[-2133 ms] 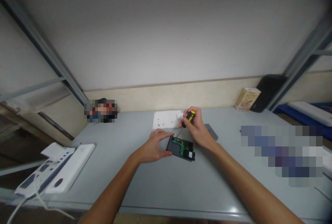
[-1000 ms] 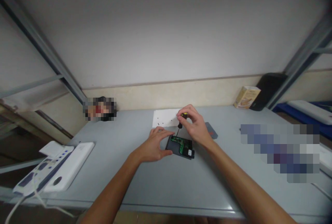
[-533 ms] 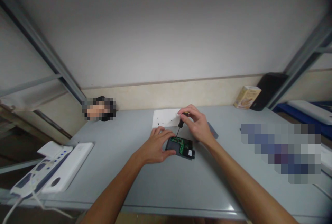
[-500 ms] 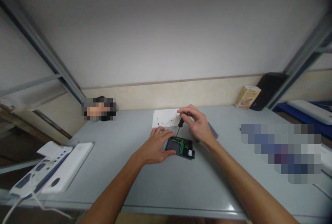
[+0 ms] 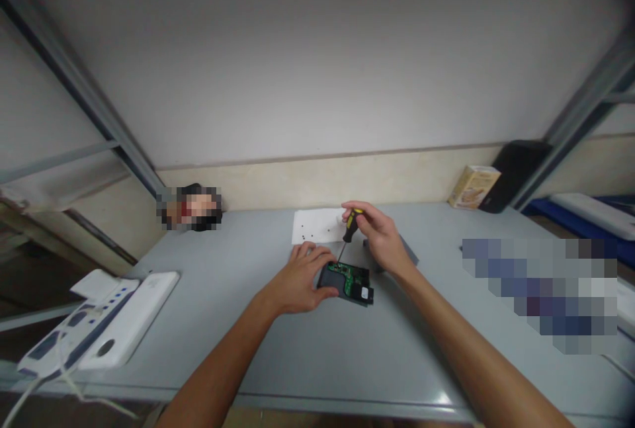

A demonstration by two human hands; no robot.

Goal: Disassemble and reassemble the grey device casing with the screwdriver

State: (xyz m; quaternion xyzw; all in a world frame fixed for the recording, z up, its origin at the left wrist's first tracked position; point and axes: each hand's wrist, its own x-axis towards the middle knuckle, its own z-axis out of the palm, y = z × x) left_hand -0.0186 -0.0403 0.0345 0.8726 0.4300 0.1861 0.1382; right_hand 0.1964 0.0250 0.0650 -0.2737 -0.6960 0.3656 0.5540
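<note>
Gray desk point(image 5: 278, 362) against a wall point(image 5: 317, 180). Left hand point(image 5: 300, 282), thumb and fingers parted, grips the circuit-board device point(image 5: 352, 284), left end partly covered; right hand point(image 5: 383, 236) curls around a screwdriver point(image 5: 354, 221), its tip indistinct. The device lies between the hands; paper point(image 5: 317, 221) beyond is partly hidden.

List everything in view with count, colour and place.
Device: one, dark grey and green, centre
Screwdriver: one, black and yellow, over device
Paper: one, white, behind device
Small bits: about five, dark, on paper
Panel: one, grey, behind right hand
Box: one, yellowish, rear right
Slab: one, black, beside box
Power strip: one, white and blue, front left
Block: one, white, beside power strip
Cabling: count unclear, white, front left
Pixelated patches: two, mixed, either side
Surface: one, blue, far right
Desk: one, grey, below
Wall: one, pale, behind
Posts: two, grey, both sides
Left hand: one, gripping device
Right hand: one, gripping screwdriver
</note>
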